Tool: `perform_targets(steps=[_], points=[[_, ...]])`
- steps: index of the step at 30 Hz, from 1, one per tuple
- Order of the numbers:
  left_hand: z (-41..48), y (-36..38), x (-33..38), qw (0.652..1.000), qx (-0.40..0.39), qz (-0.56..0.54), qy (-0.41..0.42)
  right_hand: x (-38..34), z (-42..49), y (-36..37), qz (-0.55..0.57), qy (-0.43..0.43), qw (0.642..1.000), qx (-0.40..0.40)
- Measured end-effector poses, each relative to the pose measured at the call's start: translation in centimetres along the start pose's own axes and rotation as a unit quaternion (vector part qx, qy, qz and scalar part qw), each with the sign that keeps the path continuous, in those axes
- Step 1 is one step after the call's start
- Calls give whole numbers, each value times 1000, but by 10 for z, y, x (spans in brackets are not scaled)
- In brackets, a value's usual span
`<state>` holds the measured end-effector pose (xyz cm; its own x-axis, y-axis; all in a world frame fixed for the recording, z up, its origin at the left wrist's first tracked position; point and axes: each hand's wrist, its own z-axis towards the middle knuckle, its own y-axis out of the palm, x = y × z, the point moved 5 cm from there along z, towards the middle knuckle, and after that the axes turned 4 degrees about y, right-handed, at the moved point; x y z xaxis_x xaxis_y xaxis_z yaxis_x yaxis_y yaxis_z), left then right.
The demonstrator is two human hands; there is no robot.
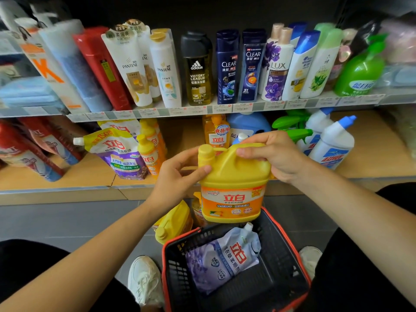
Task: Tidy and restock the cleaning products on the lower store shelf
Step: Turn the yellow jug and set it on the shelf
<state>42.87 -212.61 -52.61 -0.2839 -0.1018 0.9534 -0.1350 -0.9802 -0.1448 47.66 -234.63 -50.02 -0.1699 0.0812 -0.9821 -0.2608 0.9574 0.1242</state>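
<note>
Black plastic mesh basket with a red rim sits on the grey floor between two white sneakers, and a lavender refill pouch with a white spout lies inside it. Above the basket's far end hangs a yellow plastic jug with an orange label, upright. The right hand has its fingers curled round the jug's top handle. The left hand grips the jug beside its cap, thumb pressed on the shoulder. Just beyond the basket's far left corner a second yellow jug lies tilted on the floor. Farther beyond the basket runs the tan lower shelf, carrying a purple-and-yellow pouch, orange bottles and white bottles with blue caps.
</note>
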Motion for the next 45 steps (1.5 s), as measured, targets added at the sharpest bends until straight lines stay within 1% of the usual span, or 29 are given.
perform_targets(steps=[2,4,6,7,10,13,17,20,22,24,26,27,28,29,30,32,33,34,36,37,38,40,41,43,45], points=[[-2,-1,-18,997,-49,-17,-57,-3,0,-2,18,0,1000,12],[-8,-1,-37,989,-106,-6,-108,-7,0,-6,29,-10,999,26],[-14,3,-53,979,-154,10,-131,-11,0,-11,43,-21,998,42],[-16,6,-58,977,-164,3,-137,-12,1,-15,49,-25,997,47],[-12,9,-64,977,-154,-29,-144,-13,3,-22,67,-31,995,64],[-6,7,-62,981,-126,-26,-143,-9,6,-30,88,-29,993,73],[-4,4,-55,990,-74,-21,-117,-10,8,-41,54,-54,994,74],[-2,0,-43,997,-14,19,-73,-9,9,-50,25,-67,994,78],[0,-6,-32,997,17,73,-33,-3,9,-54,20,-32,997,69],[4,-11,-20,991,38,129,5,5,8,-59,-10,15,998,65],[8,-17,-9,980,52,189,34,4,7,-66,-55,23,992,111],[11,-18,-4,972,51,223,51,-2,5,-71,-82,-3,985,150],[13,-19,1,964,46,254,69,-10,1,-73,-119,-51,974,188],[14,-19,4,955,39,281,85,-20,-3,-72,-171,-114,956,211],[16,-19,7,947,31,304,97,-29,-8,-67,-227,-179,934,210],[17,-17,12,935,13,337,110,-39,-18,-44,-333,-277,888,154],[17,-16,13,929,2,351,117,-40,-21,-31,-389,-300,863,116],[17,-13,15,922,-12,366,125,-37,-22,-19,-450,-304,836,80],[17,-4,19,906,-42,396,142,-23,-20,-1,-561,-277,780,17],[16,0,21,901,-55,404,149,-15,-18,5,-597,-257,760,-9],[16,4,22,898,-67,407,154,-6,-15,9,-620,-230,750,-30],[14,11,25,894,-92,409,157,10,-10,14,-641,-176,744,-61],[13,14,25,892,-105,410,158,15,-8,14,-638,-159,750,-72],[11,18,25,895,-119,400,157,22,-8,12,-600,-137,783,-93],[9,18,26,914,-111,361,150,26,-8,6,-535,-120,828,-113]])
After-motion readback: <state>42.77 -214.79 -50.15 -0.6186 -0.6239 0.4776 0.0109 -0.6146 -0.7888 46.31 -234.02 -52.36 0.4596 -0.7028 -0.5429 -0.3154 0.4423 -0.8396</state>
